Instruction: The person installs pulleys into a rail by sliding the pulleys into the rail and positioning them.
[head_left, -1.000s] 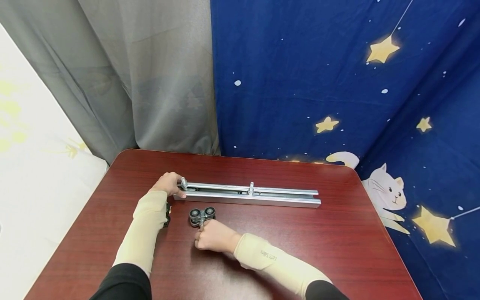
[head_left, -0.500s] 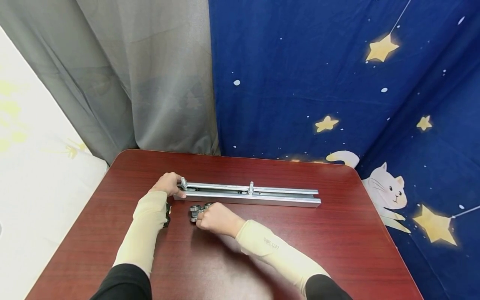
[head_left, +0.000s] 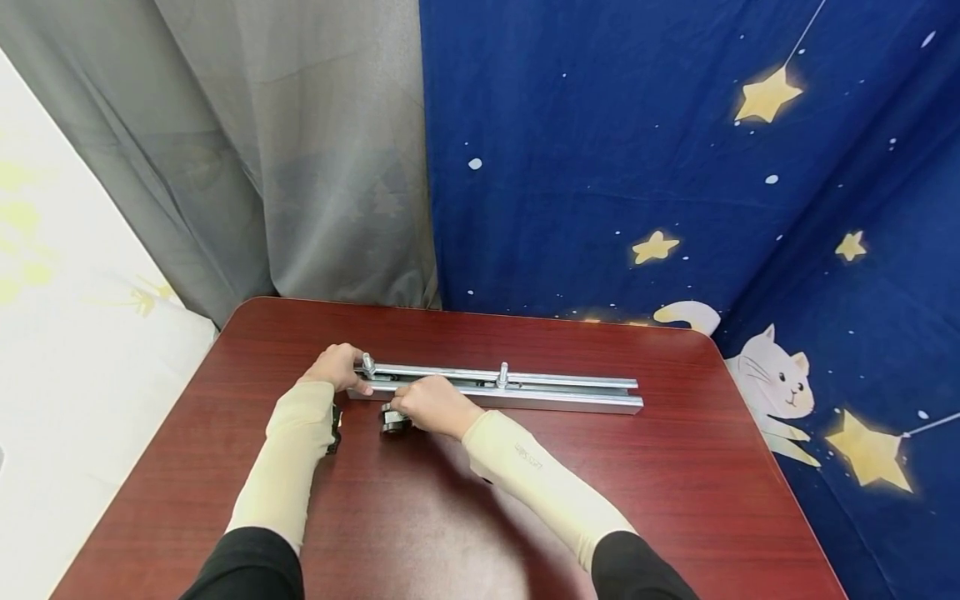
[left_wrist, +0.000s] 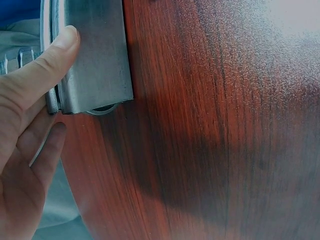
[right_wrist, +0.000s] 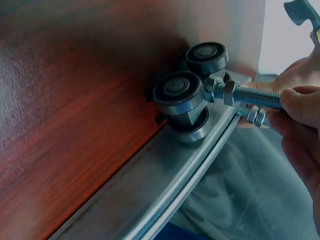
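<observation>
A silver metal track with a slotted top lies lengthwise along the table. My left hand grips its left end; in the left wrist view the thumb presses against the track's side wall. Two upright bolts stick out of the slot, one bolt beside my left fingers and another bolt near the middle. My right hand pinches the threaded bolt of a roller trolley. The trolley's black-and-steel wheels overlap the track's front side near its left end.
The dark red wooden table has rounded far corners. Behind it hang a grey curtain and a blue curtain with stars. A white surface lies beyond the left table edge.
My right hand has picked up the roller trolley by its bolt, turned it and moved it away from me to the track's front side. My left hand has stayed on the track end.
</observation>
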